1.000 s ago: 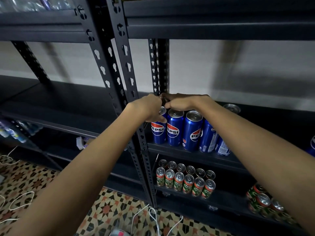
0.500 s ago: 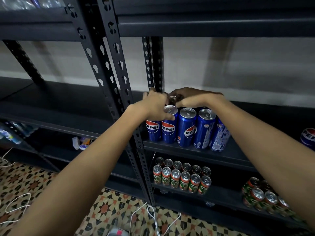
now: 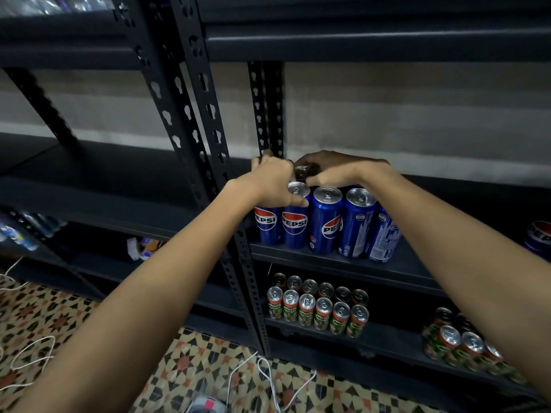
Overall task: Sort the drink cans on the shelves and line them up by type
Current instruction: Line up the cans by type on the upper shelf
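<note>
Hands (image 3: pixel 301 177) hide rear Pepsi cans (image 3: pixel 303 172).

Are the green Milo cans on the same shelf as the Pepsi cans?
No, the Milo cans stand in two rows on the shelf below the Pepsi cans.

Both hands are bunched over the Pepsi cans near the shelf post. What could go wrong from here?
1. The front Pepsi cans stand close to the shelf edge; a forward nudge from the left hand or right hand could tip one off.
2. The rightmost can already looks tilted and may topple.
3. The back row is hidden by the hands, so misalignment there could go unnoticed.
</note>
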